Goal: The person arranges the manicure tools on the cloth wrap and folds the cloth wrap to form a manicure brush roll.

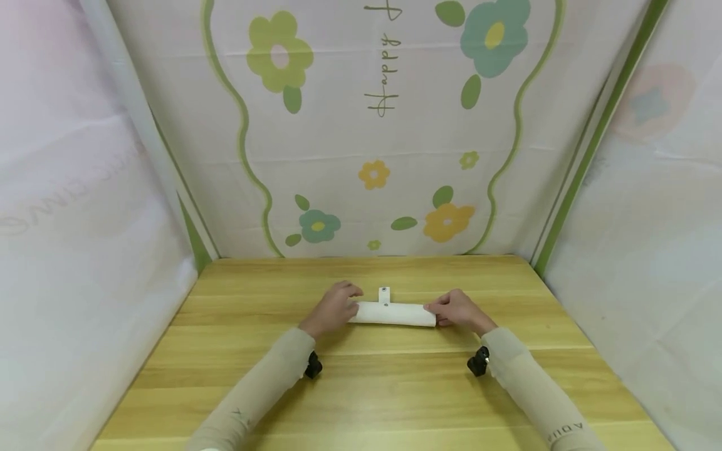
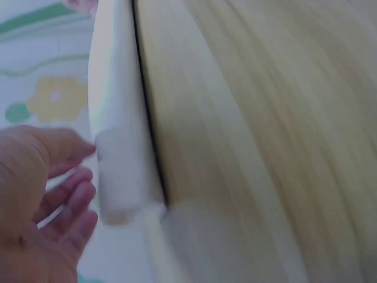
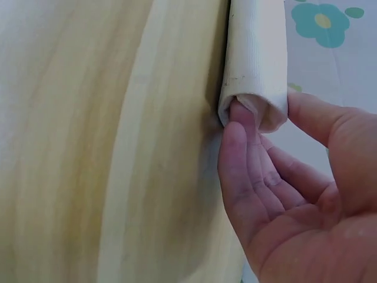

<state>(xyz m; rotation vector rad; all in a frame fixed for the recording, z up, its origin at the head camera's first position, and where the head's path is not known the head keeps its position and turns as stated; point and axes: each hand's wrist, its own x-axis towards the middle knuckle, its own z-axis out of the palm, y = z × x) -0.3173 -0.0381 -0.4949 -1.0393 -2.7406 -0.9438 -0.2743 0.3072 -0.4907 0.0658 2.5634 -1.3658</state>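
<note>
A white rolled-up piece of material (image 1: 395, 314) lies crosswise on the wooden table, with a short strap (image 1: 385, 295) bearing snap buttons standing out from its far side. My right hand (image 1: 458, 308) pinches the roll's right end. In the right wrist view, one fingertip of the right hand (image 3: 294, 183) reaches into the hollow end of the roll (image 3: 256, 65), while the thumb lies against its outside. My left hand (image 1: 334, 308) is at the left end, its fingers loosely bent. In the left wrist view, a fingertip of the left hand (image 2: 44, 183) meets the side of the blurred roll (image 2: 126, 171).
The wood-grain table (image 1: 389, 394) is bounded by a flowered fabric wall (image 1: 338, 138) at the back and pale fabric walls at both sides. Small black devices (image 1: 478, 361) sit at both wrists, below the light sleeves.
</note>
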